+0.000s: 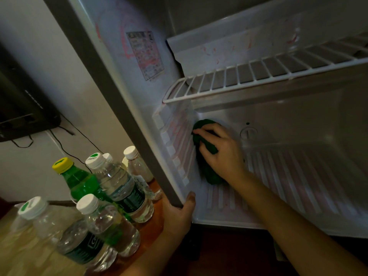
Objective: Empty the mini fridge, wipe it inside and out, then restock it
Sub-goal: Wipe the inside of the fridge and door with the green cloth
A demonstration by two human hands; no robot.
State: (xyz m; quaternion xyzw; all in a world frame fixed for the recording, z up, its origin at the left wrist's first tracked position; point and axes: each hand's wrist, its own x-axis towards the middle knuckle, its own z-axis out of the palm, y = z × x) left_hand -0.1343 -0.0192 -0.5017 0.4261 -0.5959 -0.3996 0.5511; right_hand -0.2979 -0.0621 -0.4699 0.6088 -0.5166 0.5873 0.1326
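Mini fridge point(288, 140) | L grip point(179, 214) clasps its edge | R grip point(223, 150) clutches cloth point(214, 177) inside

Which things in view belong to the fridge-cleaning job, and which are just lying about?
Job: mini fridge, wire shelf, green cloth held in right hand, left hand holding the fridge edge, water bottles, green bottle.
Lying about: black device on wall, cables.
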